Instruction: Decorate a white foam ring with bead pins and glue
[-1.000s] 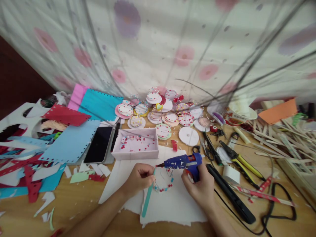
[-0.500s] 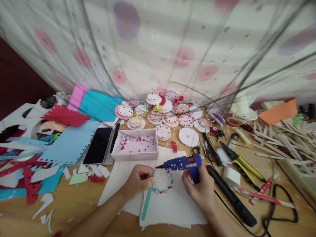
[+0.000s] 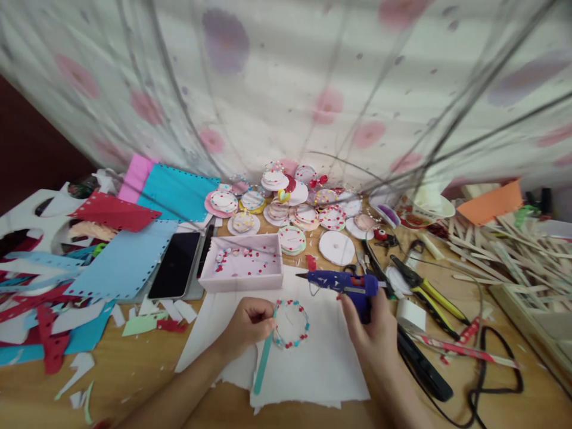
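Near the middle of the desk, my left hand point(image 3: 250, 326) is closed in a pinch on the upper part of a teal stick point(image 3: 264, 366). A ring of red, blue and white beads point(image 3: 307, 326) sits against the stick's upper end, over white paper point(image 3: 313, 381). My right hand point(image 3: 375, 336) is wrapped round the grip of a blue glue gun point(image 3: 344, 282), whose surface is flecked with white. The gun's nozzle points left, above the bead ring and apart from it. My left fingertips hide the place where stick and ring meet.
Behind the hands stands a pink box point(image 3: 241, 280) with loose beads. Farther back are several beaded paper discs point(image 3: 337, 247). A phone point(image 3: 174, 265) and paper scraps lie left. To the right are pliers point(image 3: 429, 298), a black flat tool point(image 3: 424, 369), cords and wooden sticks point(image 3: 491, 244).
The glue gun has moved right and slightly up, its nozzle now away from the stick's top and the bead ring. My left hand keeps its hold on the stick.
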The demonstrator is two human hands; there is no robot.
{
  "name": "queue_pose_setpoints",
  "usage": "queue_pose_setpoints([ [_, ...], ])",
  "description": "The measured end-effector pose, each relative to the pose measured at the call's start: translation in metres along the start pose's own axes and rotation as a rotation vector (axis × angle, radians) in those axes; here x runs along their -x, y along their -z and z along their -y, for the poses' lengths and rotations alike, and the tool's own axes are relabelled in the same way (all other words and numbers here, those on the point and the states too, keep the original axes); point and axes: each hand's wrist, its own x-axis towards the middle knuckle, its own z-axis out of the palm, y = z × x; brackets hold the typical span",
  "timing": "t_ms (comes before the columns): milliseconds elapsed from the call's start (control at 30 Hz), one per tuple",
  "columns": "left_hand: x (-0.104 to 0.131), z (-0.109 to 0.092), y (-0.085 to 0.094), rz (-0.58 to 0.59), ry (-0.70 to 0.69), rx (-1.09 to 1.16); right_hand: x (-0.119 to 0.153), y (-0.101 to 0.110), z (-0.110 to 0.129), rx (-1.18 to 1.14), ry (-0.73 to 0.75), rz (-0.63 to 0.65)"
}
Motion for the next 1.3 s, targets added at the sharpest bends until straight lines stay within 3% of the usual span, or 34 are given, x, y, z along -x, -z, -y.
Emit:
queue_pose_setpoints([
  [133,-0.002,-0.002,-0.001,-0.018,0.001,-0.003,0.002,0.019,-0.025,-0.032,-0.067,-0.089],
  [333,0.0,-0.011,-0.005,-0.031,0.023,-0.001,0.026,0.034,-0.051,0.121,-0.247,-0.063],
  [533,0.001,-0.014,-0.006,-0.043,0.024,0.004,0.035,0.024,-0.064,0.233,-0.115,-0.047],
  [667,0.001,-0.015,-0.007,-0.065,0.015,0.011,0.032,0.027,-0.065,0.28,0.022,-0.12],
  [800,0.001,-0.016,-0.007,-0.082,0.022,0.028,0.032,0.042,-0.047,0.199,0.154,-0.367],
  [867,0.001,-0.015,-0.007,-0.088,0.028,0.039,0.032,0.045,-0.027,0.127,0.294,-0.38],
  [933,0.001,-0.012,-0.008,-0.101,0.033,0.055,0.029,0.041,0.0,0.075,0.464,-0.205],
  [1033,0.001,-0.007,-0.007,-0.122,0.038,0.09,0.022,0.021,0.042,-0.027,0.707,0.206],
  [1067,0.002,-0.006,-0.007,-0.129,0.039,0.103,0.02,0.013,0.053,-0.028,0.782,0.262],
  [1133,0.002,-0.005,-0.006,-0.143,0.038,0.126,0.015,-0.003,0.069,-0.005,0.906,0.315],
  [1300,0.004,-0.011,-0.008,-0.173,0.039,0.169,0.012,-0.025,0.077,0.031,1.05,0.243],
])
